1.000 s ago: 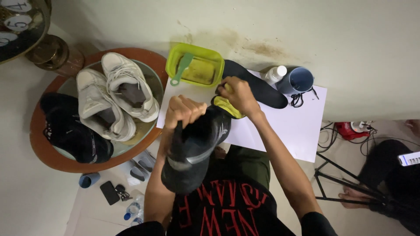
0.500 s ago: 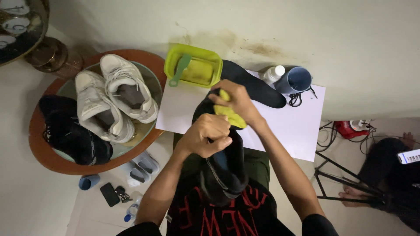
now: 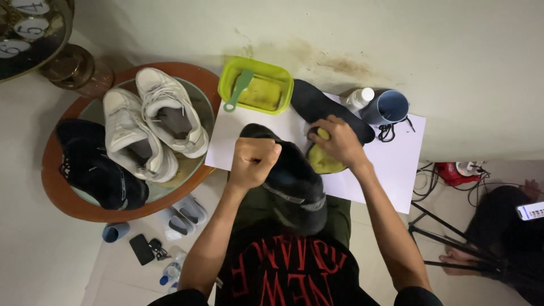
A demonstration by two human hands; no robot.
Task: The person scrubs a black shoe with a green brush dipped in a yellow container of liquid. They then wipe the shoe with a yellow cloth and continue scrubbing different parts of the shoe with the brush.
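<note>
My left hand (image 3: 254, 161) is closed in a fist on the side of a black sneaker (image 3: 292, 181), held over my lap with its toe pointing away from me. My right hand (image 3: 339, 141) presses a yellow cloth (image 3: 324, 161) against the shoe's right side near the toe. Both hands hover above a white sheet (image 3: 391, 164) spread on the surface. A black insole (image 3: 317, 105) lies on the sheet just beyond my right hand.
A green tub (image 3: 283, 76) holds a yellow sponge and a green brush. A white bottle (image 3: 360, 98) and a blue cup (image 3: 390, 107) stand right of it. A round tray (image 3: 56, 187) at left carries two white sneakers (image 3: 150, 124) and a black sneaker (image 3: 93, 170). Tripod legs (image 3: 453, 238) stand right.
The black shoe has turned from hanging down at the left to lying over my lap, toe away. My left hand moved onto its side; the right hand with the cloth shifted right.
</note>
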